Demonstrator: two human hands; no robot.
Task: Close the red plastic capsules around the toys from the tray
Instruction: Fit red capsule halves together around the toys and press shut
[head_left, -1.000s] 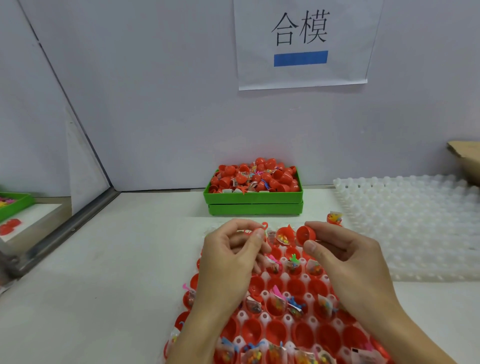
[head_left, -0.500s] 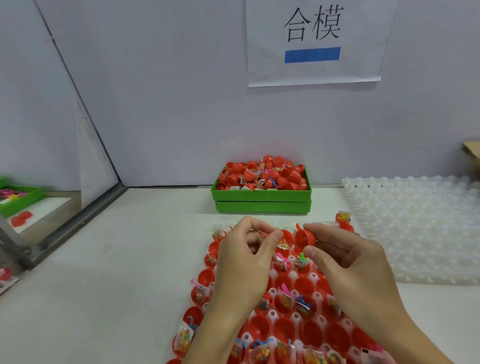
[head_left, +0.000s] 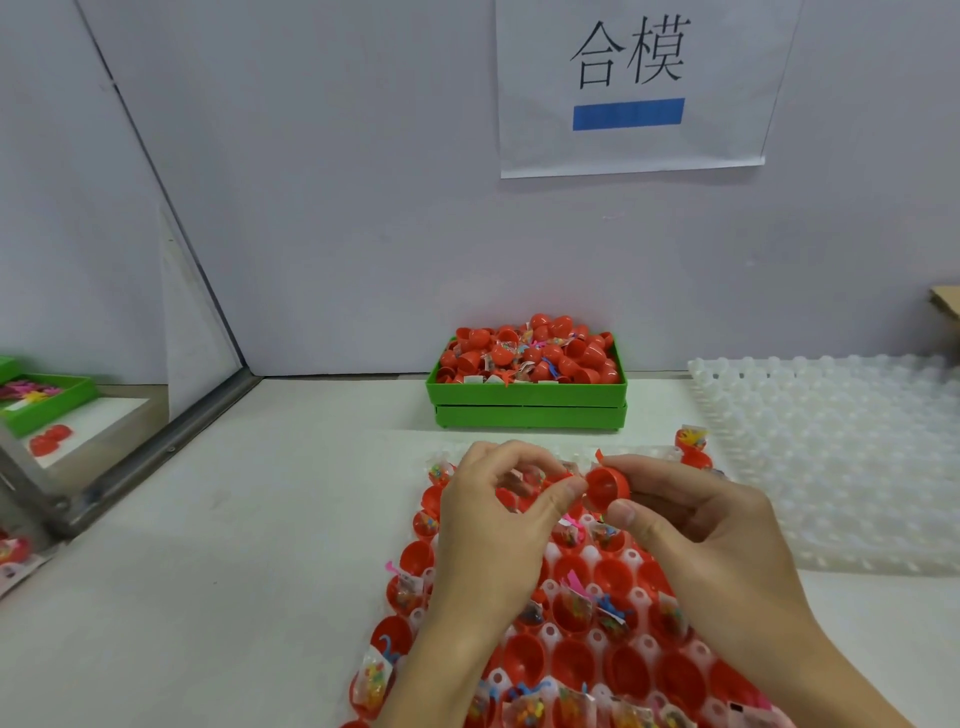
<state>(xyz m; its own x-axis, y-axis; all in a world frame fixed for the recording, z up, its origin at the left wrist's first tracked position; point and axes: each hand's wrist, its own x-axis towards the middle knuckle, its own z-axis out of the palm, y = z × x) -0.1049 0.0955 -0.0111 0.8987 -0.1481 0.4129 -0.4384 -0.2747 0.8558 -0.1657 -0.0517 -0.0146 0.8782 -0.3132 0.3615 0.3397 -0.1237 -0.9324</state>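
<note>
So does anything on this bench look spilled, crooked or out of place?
Mostly tidy. One oddity: a red capsule half with a toy packet sits at the tray's far right corner, apart from the filled rows. The green bin is heaped above its rim but nothing has spilled. The right hand holds a capsule half normally.
</note>
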